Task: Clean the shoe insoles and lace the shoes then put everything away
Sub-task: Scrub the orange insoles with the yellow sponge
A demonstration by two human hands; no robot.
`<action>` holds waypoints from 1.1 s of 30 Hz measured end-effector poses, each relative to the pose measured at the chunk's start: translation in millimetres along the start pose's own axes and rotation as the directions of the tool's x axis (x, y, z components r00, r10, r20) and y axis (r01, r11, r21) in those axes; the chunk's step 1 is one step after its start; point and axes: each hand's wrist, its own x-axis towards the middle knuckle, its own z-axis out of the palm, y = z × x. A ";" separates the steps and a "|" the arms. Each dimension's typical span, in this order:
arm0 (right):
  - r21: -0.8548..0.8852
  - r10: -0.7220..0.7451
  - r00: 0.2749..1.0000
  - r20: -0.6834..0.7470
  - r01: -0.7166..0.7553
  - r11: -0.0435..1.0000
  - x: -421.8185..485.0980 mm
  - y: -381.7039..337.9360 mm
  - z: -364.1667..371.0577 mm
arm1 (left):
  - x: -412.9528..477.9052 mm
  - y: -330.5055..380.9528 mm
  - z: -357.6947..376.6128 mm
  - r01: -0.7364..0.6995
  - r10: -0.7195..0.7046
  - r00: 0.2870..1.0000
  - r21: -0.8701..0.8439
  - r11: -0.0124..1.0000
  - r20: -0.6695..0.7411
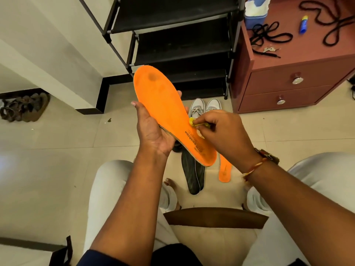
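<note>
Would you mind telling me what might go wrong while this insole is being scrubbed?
The left hand holds the orange insole only along one edge, so pressure from the small yellow brush in the right hand may bend or tip it. If dropped, it could land on the insoles on the floor.

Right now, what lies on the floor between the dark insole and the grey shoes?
In the head view, the held orange insole hides that stretch between dark insole and grey shoes.
</note>
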 end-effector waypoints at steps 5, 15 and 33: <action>0.096 -0.164 0.982 0.097 0.155 0.983 -14.1 -21.0 10.1 | 4.2 1.3 -2.0 -0.005 0.004 1.000 -0.029 1.000 -0.028; 0.189 0.194 0.970 0.145 -0.220 0.957 -1.4 5.5 3.1 | 4.2 14.2 -2.0 -0.063 0.052 0.995 -0.142 0.988 -0.082; 0.316 0.287 0.954 -0.084 -0.248 0.916 -0.7 4.8 4.7 | -20.1 -49.0 26.1 0.138 -0.134 0.990 0.131 0.982 -0.035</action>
